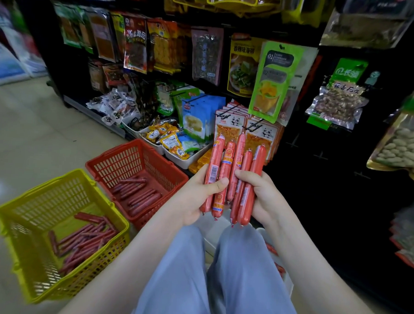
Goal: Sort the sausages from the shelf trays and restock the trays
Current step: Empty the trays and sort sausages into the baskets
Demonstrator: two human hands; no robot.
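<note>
In the head view, the person is crouching before the snack shelf and holding a fan of five red sausages (pixel 233 176) upright between both hands, and the main risk is that one slips out: the casings look slick, and each is being pinched only at its lower half, so a loosened thumb could drop one to the floor or into the wrong basket. Mixing is the other danger, since the yellow basket (pixel 23 223) at near left and the red basket (pixel 102 161) just beyond it are each holding similar dark sausages. The left hand (pixel 200 199) is curling closed around two sausages, thumb pressing across them. The right hand (pixel 258 194) is wrapping closed around the other three, fingers over their fronts.
</note>
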